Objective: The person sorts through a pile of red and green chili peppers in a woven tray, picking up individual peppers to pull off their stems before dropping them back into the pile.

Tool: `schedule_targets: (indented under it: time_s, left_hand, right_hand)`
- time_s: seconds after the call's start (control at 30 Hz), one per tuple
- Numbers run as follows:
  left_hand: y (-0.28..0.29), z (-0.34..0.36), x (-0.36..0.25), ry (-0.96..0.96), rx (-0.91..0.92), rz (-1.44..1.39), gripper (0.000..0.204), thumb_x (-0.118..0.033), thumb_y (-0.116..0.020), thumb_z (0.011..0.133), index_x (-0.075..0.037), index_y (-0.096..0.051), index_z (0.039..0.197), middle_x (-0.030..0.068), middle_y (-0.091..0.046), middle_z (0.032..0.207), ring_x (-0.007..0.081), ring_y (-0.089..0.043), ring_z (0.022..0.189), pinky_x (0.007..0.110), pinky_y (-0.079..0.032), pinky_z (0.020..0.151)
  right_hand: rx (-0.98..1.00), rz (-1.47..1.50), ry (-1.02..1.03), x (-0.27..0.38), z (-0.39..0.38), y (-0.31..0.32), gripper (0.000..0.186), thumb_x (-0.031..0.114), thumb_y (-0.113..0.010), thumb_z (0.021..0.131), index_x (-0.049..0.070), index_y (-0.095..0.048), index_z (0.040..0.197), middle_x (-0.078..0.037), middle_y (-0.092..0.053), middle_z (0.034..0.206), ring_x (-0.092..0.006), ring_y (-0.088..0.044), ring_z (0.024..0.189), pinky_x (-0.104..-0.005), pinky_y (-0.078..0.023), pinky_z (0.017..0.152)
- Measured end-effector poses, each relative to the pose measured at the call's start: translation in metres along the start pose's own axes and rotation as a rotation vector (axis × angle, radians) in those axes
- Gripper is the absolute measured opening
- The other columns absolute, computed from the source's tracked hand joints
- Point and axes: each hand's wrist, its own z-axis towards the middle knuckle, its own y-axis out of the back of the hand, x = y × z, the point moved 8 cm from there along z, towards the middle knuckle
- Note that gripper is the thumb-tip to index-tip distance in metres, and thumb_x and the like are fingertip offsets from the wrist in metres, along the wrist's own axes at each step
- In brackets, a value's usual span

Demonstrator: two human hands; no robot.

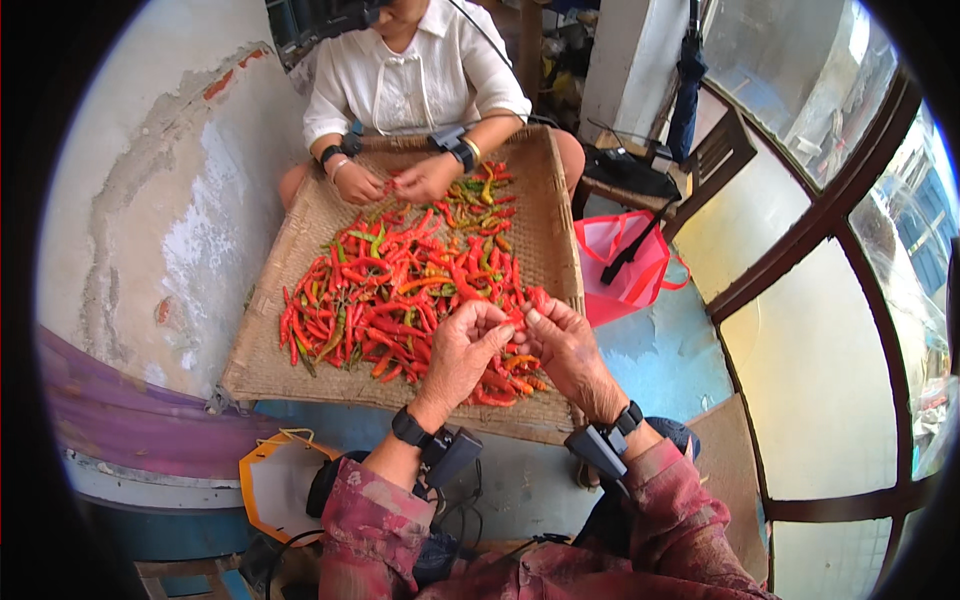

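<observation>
Over the near right part of a woven tray (400,392), my left hand (462,352) and my right hand (572,358) meet at the fingertips. Both are closed in a pinch around a red chili pepper (514,318), its middle partly covered by the fingers. More red shows just above my right thumb; whether it is the same pepper I cannot tell. Below and beyond my hands lies a heap of chili peppers (375,300), mostly red, with some green and orange ones mixed in. Greener peppers (475,205) lie near the far right corner.
Across the tray sits a person in a white shirt (420,80), both hands (400,184) at the peppers. A pink bag (625,275) and a wooden chair (715,165) stand to the right. An orange-edged paper bag (285,485) is at the lower left, beside cables. A wall (170,220) borders the left.
</observation>
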Motion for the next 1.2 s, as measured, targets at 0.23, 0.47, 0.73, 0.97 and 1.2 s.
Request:
schedule_targets:
  time_s: [0.23,0.47,0.73,0.97,1.2]
  left_hand:
    - [0.014,-0.002,-0.02,-0.25,-0.053,0.602,0.007,-0.004,-0.063,0.082,-0.001,-0.058,0.086,0.005,-0.061,0.078,0.0119,-0.059,0.068,0.027,-0.049,0.063]
    - [0.005,-0.009,-0.026,-0.26,0.079,0.475,0.018,0.0,-0.061,0.078,-0.003,-0.058,0.096,0.0076,-0.059,0.082,0.0172,-0.061,0.075,0.03,-0.05,0.066]
    - [-0.008,-0.002,0.005,0.059,0.144,-0.133,0.041,-0.015,-0.06,0.087,0.002,-0.045,0.122,0.0051,-0.057,0.093,0.0086,-0.057,0.073,0.021,-0.048,0.061]
    - [-0.008,0.0,0.009,0.078,0.17,-0.12,0.03,-0.027,-0.053,0.092,0.001,-0.059,0.102,-0.0003,-0.058,0.078,0.0054,-0.052,0.059,0.019,-0.044,0.054]
    - [-0.001,-0.003,0.014,0.195,0.185,-0.272,0.026,-0.028,-0.051,0.093,-0.003,-0.057,0.093,-0.0009,-0.055,0.076,0.0056,-0.051,0.061,0.02,-0.044,0.057]
  right_hand:
    - [-0.237,-1.109,0.713,0.047,-0.02,-0.018,0.055,0.019,-0.068,0.079,0.0,-0.044,0.126,-0.015,-0.054,0.111,-0.0274,-0.053,0.101,-0.0365,-0.046,0.087]
    - [0.076,-1.168,0.414,0.016,-0.017,-0.042,0.024,0.021,-0.05,0.092,-0.001,-0.059,0.089,-0.012,-0.061,0.07,-0.0279,-0.059,0.063,-0.0355,-0.047,0.061]
    - [0.088,-0.574,0.186,0.008,-0.013,-0.021,0.028,0.029,-0.045,0.096,0.004,-0.055,0.09,0.0,-0.056,0.068,-0.0068,-0.053,0.065,-0.0219,-0.045,0.057]
    - [0.207,-0.428,-0.016,-0.005,-0.015,-0.029,0.034,0.035,-0.043,0.097,0.005,-0.057,0.088,0.002,-0.051,0.064,-0.0062,-0.047,0.055,-0.02,-0.039,0.052]
    - [0.24,-0.534,-0.116,-0.013,-0.019,-0.039,0.036,0.037,-0.043,0.096,0.005,-0.058,0.091,0.002,-0.05,0.063,-0.006,-0.045,0.052,-0.0204,-0.037,0.045]
